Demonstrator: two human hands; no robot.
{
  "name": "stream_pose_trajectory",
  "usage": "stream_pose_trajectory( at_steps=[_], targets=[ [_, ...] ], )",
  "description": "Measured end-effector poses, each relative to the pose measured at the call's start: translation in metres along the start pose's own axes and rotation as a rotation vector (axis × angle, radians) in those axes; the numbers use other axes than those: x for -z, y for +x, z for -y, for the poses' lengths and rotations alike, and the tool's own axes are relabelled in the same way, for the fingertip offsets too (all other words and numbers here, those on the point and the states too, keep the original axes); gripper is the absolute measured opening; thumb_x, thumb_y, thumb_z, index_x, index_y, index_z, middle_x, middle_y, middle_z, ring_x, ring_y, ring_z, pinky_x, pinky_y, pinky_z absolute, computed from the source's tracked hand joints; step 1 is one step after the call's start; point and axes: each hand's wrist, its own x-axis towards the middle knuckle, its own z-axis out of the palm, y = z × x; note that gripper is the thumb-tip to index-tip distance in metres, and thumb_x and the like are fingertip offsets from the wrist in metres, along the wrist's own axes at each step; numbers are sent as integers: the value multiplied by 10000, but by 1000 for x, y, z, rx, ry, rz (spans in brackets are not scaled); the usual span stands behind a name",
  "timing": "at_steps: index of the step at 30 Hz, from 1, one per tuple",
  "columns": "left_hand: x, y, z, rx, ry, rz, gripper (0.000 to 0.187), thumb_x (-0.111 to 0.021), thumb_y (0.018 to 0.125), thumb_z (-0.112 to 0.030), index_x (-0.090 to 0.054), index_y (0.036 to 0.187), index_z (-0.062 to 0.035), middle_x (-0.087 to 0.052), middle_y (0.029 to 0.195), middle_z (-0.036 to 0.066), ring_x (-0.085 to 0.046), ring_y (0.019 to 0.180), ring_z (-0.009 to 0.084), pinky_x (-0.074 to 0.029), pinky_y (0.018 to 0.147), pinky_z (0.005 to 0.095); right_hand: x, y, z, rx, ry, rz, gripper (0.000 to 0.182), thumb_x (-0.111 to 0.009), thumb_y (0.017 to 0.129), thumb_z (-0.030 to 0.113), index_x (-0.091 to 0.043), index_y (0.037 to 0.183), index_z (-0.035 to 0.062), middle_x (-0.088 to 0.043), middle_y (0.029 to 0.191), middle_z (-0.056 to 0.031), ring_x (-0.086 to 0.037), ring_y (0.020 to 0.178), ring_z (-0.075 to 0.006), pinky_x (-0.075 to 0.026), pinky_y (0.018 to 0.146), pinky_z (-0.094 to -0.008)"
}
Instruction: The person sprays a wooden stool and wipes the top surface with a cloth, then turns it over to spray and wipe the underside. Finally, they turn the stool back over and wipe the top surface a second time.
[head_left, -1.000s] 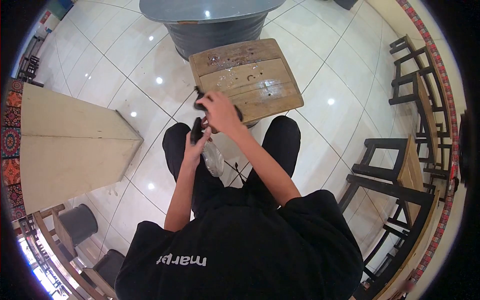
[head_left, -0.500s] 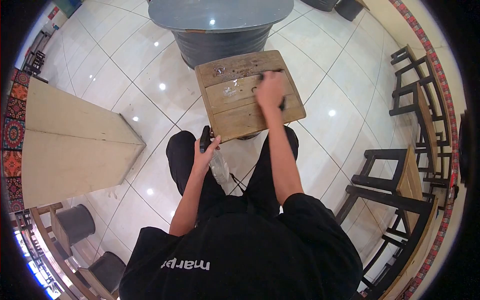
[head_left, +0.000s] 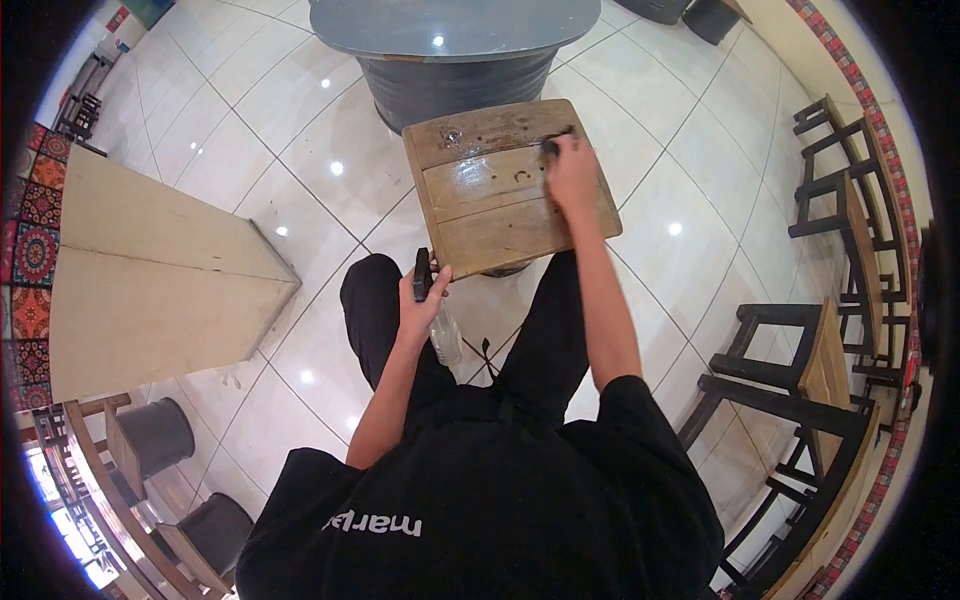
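Below me is a wooden stool top (head_left: 490,222) made of several planks, with a wet, shiny patch on its upper left part. My right hand (head_left: 573,182) presses on the boards near their right side, closed around a dark cloth (head_left: 551,147) that shows only in part. By the near left corner, my left hand (head_left: 420,312) grips a spray bottle (head_left: 447,342) with a black trigger head and a clear body. Some fingers of that hand touch the stool's edge. A dark curved mark lies on the middle plank.
A grey round table (head_left: 455,30) on a dark drum base stands just beyond the stool. A cream pillar (head_left: 165,285) is at the left. Dark-framed wooden stools (head_left: 825,350) line the right wall, and drum seats (head_left: 160,437) stand at lower left.
My right hand has slid with the cloth toward the right side of the stool top. My left hand keeps its hold on the spray bottle. The whole view has shifted slightly.
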Motion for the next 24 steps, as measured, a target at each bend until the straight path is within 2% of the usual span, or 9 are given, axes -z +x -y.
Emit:
stream_pose_trajectory(
  at_steps=[4,8,9,10,12,13,16,20,24],
  targets=[
    [-1,-1,0,-7,24,9,525,-751,864,-256,-586,1253,55,-629,857,42,-567,679,104,-478,618,262,0,21,-33,-114,-228,-18,249,-630,820,93,-565,1055,40,-553,1078,-181,-554,988,-364,-458,860,-469],
    [1,0,1,-21,22,-2,521,-752,864,-258,-590,1239,66,-625,805,33,-575,676,102,-473,594,261,-20,22,30,-119,-186,-30,226,-581,856,135,-573,1046,12,-550,1064,-197,-550,1026,-367,-458,867,-466],
    [5,-1,2,10,50,19,522,-754,863,-256,-590,1238,68,-625,803,34,-576,671,102,-474,592,261,-31,18,55,-69,-74,45,229,-606,835,147,-601,1032,32,-558,1075,-193,-554,1033,-370,-457,868,-475],
    [8,-1,4,12,54,19,522,-754,863,-256,-590,1238,68,-625,803,34,-576,671,102,-474,592,261,-35,5,112,131,49,79,219,-631,815,173,-630,1009,70,-560,1056,-173,-556,1032,-359,-457,865,-476],
    [8,4,9,15,83,36,534,-761,856,-258,-590,1242,71,-632,835,52,-576,656,104,-481,594,264,-52,-5,158,362,215,173,227,-654,793,192,-646,999,95,-566,1036,-150,-559,1012,-334,-454,859,-462],
    [7,4,9,17,81,36,534,-761,856,-258,-590,1242,71,-632,835,52,-576,656,104,-481,594,264,-59,-9,171,498,277,222,233,-654,792,186,-643,1006,93,-568,1032,-146,-562,1002,-326,-454,856,-457],
    [5,3,8,-6,43,9,545,-766,854,-260,-588,1248,72,-635,876,63,-578,659,106,-487,601,262,-72,-10,176,612,197,122,233,-647,797,163,-639,1019,93,-575,1042,-141,-565,993,-323,-453,854,-462],
    [7,0,4,5,65,-3,549,-763,858,-250,-578,1266,68,-636,915,59,-581,692,103,-488,606,258,-71,29,128,314,158,63,213,-626,851,153,-625,1047,70,-577,1039,-168,-561,1016,-357,-456,848,-475],
    [7,4,8,-5,12,42,546,-760,862,-237,-571,1278,63,-634,925,55,-583,714,102,-489,613,258,-64,75,38,-73,-55,-28,244,-604,882,153,-584,1110,68,-568,1048,-198,-555,1029,-382,-450,858,-491]
  ],
)
